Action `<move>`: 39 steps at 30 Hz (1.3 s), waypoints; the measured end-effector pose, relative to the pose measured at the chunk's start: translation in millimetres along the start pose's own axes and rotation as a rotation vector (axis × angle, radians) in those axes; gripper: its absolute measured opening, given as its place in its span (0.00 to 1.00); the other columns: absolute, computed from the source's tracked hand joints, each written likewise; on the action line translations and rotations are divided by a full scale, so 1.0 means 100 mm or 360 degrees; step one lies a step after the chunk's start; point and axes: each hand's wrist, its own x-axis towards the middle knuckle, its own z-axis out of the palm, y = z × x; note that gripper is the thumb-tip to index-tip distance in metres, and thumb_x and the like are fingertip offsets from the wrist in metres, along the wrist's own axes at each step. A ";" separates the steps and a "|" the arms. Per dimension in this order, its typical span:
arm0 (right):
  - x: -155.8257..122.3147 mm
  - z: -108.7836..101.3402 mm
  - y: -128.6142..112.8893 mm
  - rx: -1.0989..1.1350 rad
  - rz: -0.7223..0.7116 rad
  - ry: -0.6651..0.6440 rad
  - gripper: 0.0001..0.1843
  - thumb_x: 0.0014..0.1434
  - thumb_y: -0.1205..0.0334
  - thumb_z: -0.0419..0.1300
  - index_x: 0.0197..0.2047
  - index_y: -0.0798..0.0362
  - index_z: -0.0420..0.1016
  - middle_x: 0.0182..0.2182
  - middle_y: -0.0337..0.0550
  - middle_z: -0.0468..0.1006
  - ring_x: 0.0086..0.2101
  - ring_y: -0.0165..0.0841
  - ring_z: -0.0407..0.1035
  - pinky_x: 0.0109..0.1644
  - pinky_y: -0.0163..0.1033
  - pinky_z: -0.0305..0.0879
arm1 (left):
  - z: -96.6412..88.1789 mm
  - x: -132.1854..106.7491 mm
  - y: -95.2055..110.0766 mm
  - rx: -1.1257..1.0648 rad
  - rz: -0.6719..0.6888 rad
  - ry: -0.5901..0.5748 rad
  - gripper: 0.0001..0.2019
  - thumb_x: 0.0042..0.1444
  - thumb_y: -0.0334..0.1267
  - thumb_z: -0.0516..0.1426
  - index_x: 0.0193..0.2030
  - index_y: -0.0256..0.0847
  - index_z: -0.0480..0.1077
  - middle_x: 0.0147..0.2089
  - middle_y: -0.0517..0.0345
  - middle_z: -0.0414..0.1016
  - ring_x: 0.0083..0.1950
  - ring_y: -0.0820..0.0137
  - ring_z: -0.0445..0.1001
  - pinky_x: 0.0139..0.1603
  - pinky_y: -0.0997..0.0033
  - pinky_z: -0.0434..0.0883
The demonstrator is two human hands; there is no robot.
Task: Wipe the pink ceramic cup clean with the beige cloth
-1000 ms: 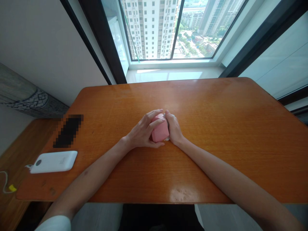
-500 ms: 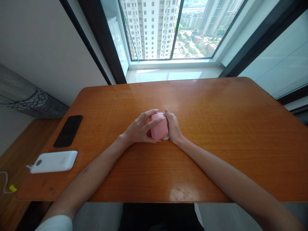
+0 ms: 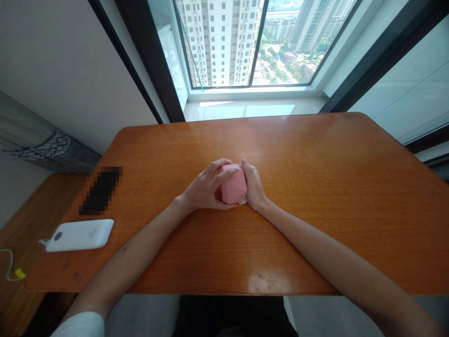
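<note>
Both my left hand [image 3: 205, 191] and my right hand [image 3: 253, 187] are clamping the pink block [image 3: 233, 187] at mid-worktop [image 3: 315, 210], its long axis pointing away from me, my left fingers [image 3: 224, 176] curling over it and my right fingers [image 3: 245, 171] pressing against its right side.

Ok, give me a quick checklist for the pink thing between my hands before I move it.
1. Pink block held by both hands: ok, left hand over its top, right hand against its side.
2. Grip firmness: cannot tell.
3. Block's underside: cannot tell, hidden.
4. White scrap at its lower corner: cannot tell what it is.
5. Blurred phone and white power bank apart from both hands: ok.
</note>
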 end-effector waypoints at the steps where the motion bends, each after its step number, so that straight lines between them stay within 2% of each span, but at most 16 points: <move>1: 0.00 0.00 0.00 0.0004 0.0001 -0.0001 0.37 0.68 0.25 0.59 0.24 0.49 0.71 0.22 0.35 0.69 0.24 0.28 0.61 0.27 0.36 0.57 | 0.00 0.00 0.00 -0.0012 -0.0013 -0.0006 0.53 0.54 0.62 0.74 0.80 0.49 0.57 0.74 0.36 0.65 0.72 0.45 0.75 0.70 0.42 0.81; 9: 0.00 -0.01 0.01 -0.0064 0.0009 0.0037 0.37 0.68 0.25 0.59 0.24 0.48 0.69 0.22 0.35 0.69 0.24 0.29 0.61 0.28 0.37 0.57 | 0.02 0.02 0.03 -0.0179 -0.0106 0.0032 0.56 0.52 0.60 0.76 0.81 0.51 0.55 0.73 0.38 0.66 0.71 0.45 0.74 0.68 0.42 0.81; 18: -0.02 0.01 -0.05 -0.0064 0.0002 0.0088 0.36 0.67 0.26 0.61 0.23 0.48 0.67 0.22 0.35 0.66 0.25 0.29 0.59 0.29 0.37 0.59 | 0.04 0.03 0.05 -0.0319 -0.0213 0.0061 0.54 0.51 0.60 0.76 0.79 0.50 0.58 0.71 0.40 0.68 0.70 0.45 0.75 0.68 0.44 0.79; 20: -0.03 0.02 -0.07 -0.0047 0.0025 0.0043 0.37 0.67 0.26 0.60 0.22 0.48 0.66 0.21 0.34 0.66 0.23 0.28 0.58 0.27 0.36 0.57 | 0.06 0.01 0.04 -0.0408 -0.0323 0.0071 0.52 0.52 0.60 0.75 0.78 0.50 0.59 0.69 0.42 0.71 0.66 0.48 0.78 0.66 0.46 0.79; 24: -0.04 0.04 -0.12 -0.0027 0.0067 -0.0049 0.39 0.67 0.24 0.58 0.22 0.48 0.66 0.19 0.34 0.65 0.21 0.28 0.57 0.24 0.36 0.55 | 0.11 -0.04 0.03 -0.0634 -0.0593 0.0043 0.50 0.54 0.65 0.72 0.76 0.48 0.59 0.63 0.46 0.77 0.51 0.57 0.82 0.53 0.57 0.80; 26: -0.05 0.05 -0.14 -0.0023 0.0062 -0.0055 0.39 0.66 0.23 0.58 0.21 0.48 0.65 0.18 0.34 0.64 0.21 0.28 0.57 0.24 0.36 0.55 | 0.12 -0.05 0.03 -0.0676 -0.0645 0.0026 0.50 0.53 0.67 0.72 0.75 0.47 0.59 0.62 0.46 0.78 0.50 0.58 0.82 0.51 0.58 0.79; 30: -0.07 0.05 -0.15 -0.0022 0.0080 -0.0059 0.39 0.66 0.23 0.58 0.21 0.48 0.65 0.17 0.34 0.64 0.20 0.28 0.57 0.23 0.35 0.55 | 0.13 -0.07 0.03 -0.0685 -0.0625 0.0021 0.51 0.53 0.67 0.72 0.76 0.49 0.58 0.64 0.45 0.77 0.52 0.57 0.82 0.53 0.56 0.79; 33: -0.06 0.04 -0.14 -0.0039 0.0087 -0.0066 0.38 0.67 0.24 0.58 0.22 0.48 0.66 0.18 0.34 0.66 0.21 0.28 0.57 0.24 0.35 0.56 | 0.15 -0.08 0.01 -0.0658 -0.0516 0.0033 0.56 0.54 0.65 0.73 0.81 0.51 0.51 0.72 0.40 0.71 0.62 0.50 0.80 0.61 0.49 0.80; 36: -0.05 0.03 -0.11 -0.0051 0.0067 -0.0038 0.37 0.68 0.26 0.59 0.23 0.48 0.66 0.20 0.34 0.67 0.22 0.28 0.59 0.25 0.35 0.57 | 0.17 -0.09 -0.03 -0.0550 -0.0275 0.0086 0.62 0.53 0.64 0.74 0.85 0.54 0.45 0.81 0.36 0.59 0.78 0.40 0.68 0.75 0.35 0.72; 39: -0.05 0.02 -0.10 -0.0031 0.0057 -0.0050 0.36 0.69 0.27 0.59 0.23 0.49 0.67 0.20 0.35 0.69 0.22 0.28 0.61 0.25 0.35 0.57 | 0.17 -0.10 -0.07 -0.0346 -0.0080 0.0066 0.64 0.51 0.67 0.75 0.85 0.59 0.45 0.86 0.36 0.50 0.85 0.37 0.58 0.78 0.30 0.69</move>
